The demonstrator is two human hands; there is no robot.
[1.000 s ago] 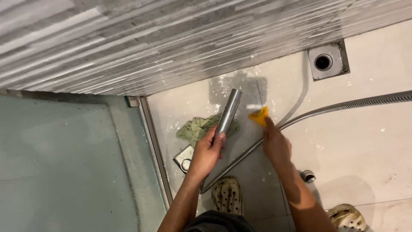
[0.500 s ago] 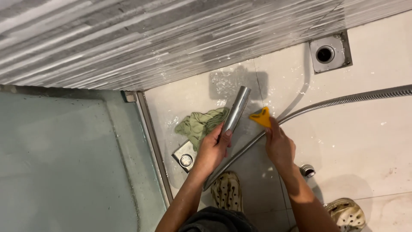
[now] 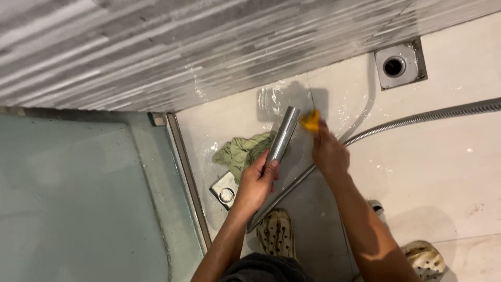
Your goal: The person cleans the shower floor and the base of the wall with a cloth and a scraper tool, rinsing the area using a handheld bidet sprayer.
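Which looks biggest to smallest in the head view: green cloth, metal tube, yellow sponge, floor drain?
1. metal tube, longest, though nearest the camera
2. green cloth
3. floor drain
4. yellow sponge, partly hidden by the right hand

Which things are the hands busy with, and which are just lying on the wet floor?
Busy with:
- shiny metal tube, held by the left hand
- yellow cloth, pressed to the tube's top end by the right hand

Just lying about:
- green rag
- square metal drain cover
- floor drain
- metal hose
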